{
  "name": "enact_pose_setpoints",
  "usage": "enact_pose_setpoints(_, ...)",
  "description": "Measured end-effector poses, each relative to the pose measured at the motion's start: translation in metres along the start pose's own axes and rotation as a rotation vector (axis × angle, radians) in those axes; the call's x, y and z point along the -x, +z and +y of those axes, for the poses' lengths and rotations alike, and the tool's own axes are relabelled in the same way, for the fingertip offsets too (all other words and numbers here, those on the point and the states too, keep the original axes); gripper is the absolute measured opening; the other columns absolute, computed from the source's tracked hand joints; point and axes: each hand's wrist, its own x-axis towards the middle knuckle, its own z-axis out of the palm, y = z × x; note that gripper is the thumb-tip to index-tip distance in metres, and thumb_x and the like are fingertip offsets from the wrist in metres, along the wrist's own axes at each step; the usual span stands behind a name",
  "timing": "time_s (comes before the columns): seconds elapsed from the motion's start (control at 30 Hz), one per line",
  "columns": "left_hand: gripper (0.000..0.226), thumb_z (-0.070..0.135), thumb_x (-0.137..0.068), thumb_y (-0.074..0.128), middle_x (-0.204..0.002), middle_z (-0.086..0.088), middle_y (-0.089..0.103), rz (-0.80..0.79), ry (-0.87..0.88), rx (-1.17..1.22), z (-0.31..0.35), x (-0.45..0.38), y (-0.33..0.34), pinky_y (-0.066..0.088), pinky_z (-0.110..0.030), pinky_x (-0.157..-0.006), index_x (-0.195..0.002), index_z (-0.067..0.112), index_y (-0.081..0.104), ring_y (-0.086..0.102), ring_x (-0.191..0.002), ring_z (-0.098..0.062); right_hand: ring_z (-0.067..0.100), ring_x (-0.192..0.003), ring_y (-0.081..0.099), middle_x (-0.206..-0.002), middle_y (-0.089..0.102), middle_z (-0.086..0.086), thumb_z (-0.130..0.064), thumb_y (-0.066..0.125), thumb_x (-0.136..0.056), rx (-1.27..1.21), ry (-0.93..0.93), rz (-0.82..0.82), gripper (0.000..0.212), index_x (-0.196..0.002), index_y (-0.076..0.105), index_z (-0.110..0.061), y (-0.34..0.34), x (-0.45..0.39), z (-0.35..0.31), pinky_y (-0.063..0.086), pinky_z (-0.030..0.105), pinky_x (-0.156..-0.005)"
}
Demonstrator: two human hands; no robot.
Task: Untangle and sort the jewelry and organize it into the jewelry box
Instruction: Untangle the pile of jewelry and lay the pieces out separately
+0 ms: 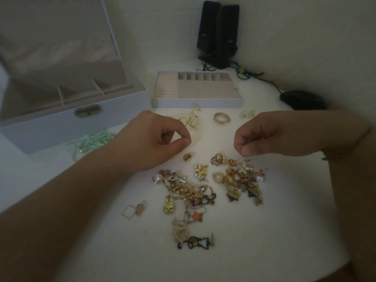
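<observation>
Hands hovering over tangled jewelry [205, 190] heaped on the white table [284, 220]. Left hand [150, 139] is curling thumb to forefinger; whether it is pinching anything cannot be told. Right hand [258, 139] is curling likewise at the heap's far edge, contents unclear. Sorting appears to be barely beginning: the removable tray [197, 102] and jewelry box [61, 123] are sitting open behind. Next move probably calls for freeing one piece cleanly.

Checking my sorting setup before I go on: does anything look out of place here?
Yes: the jewelry box's tray sits out on the table beside the open box, holding no jewelry, and tangled pieces lie loose in front.
</observation>
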Motion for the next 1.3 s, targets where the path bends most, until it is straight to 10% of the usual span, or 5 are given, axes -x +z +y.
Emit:
enact_pose_setpoints(0.33,0.012,0.031,-0.089,0.067,-0.045,0.009,0.038,0.007,-0.006,0.026,0.003,0.001,0.001,0.030,-0.008,-0.050,-0.086,0.022,0.075,0.038,-0.040,-0.007,0.009,-0.059,0.035,-0.065,0.042,-0.008,-0.035,0.050,-0.093,-0.160,-0.086,-0.026,0.021,-0.071,0.053,-0.035,-0.002,0.004,0.002,0.037,0.019,-0.057)
enact_pose_setpoints(0.47,0.006,0.018,-0.089,0.071,-0.054,-0.001,0.055,0.135,0.019,0.141,0.010,0.001,0.001,0.034,-0.010,-0.052,-0.087,0.016,0.076,0.043,-0.045,-0.006,0.013,-0.059,0.035,-0.069,0.039,-0.001,-0.040,0.050,-0.094,-0.439,-0.254,-0.046,0.035,-0.081,0.048,-0.007,-0.003,0.007,0.000,0.037,0.020,-0.056)
enact_pose_setpoints(0.63,0.020,0.035,-0.086,0.064,-0.074,-0.001,0.071,0.177,-0.008,0.412,0.015,-0.003,0.001,0.049,-0.035,-0.052,-0.088,0.019,0.074,0.062,-0.065,-0.015,0.014,-0.055,0.038,-0.080,0.046,0.006,-0.031,0.049,-0.094,-0.547,-0.361,0.066,0.027,-0.083,0.049,-0.006,0.000,0.003,-0.011,0.029,0.030,-0.050)
enact_pose_setpoints(0.97,0.043,0.041,-0.090,0.045,-0.094,-0.011,0.075,-0.060,-0.089,0.692,0.021,-0.004,0.005,0.056,-0.042,-0.078,-0.095,0.010,0.073,0.070,-0.087,-0.030,0.016,-0.047,0.048,-0.067,0.056,0.012,-0.014,0.052,-0.086,-0.766,-0.197,0.387,0.015,-0.080,0.054,-0.001,0.015,-0.018,-0.038,0.034,0.021,-0.037)
enact_pose_setpoints(1.3,0.027,0.037,-0.075,0.076,-0.083,-0.008,0.076,-0.011,-0.127,0.571,0.023,-0.003,0.007,0.058,-0.048,-0.084,-0.089,0.014,0.077,0.072,-0.081,-0.030,0.018,-0.049,0.053,-0.063,0.059,0.012,-0.006,0.055,-0.091,-0.779,-0.123,0.445,0.013,-0.082,0.063,-0.001,0.023,-0.027,-0.048,0.039,0.022,-0.036)
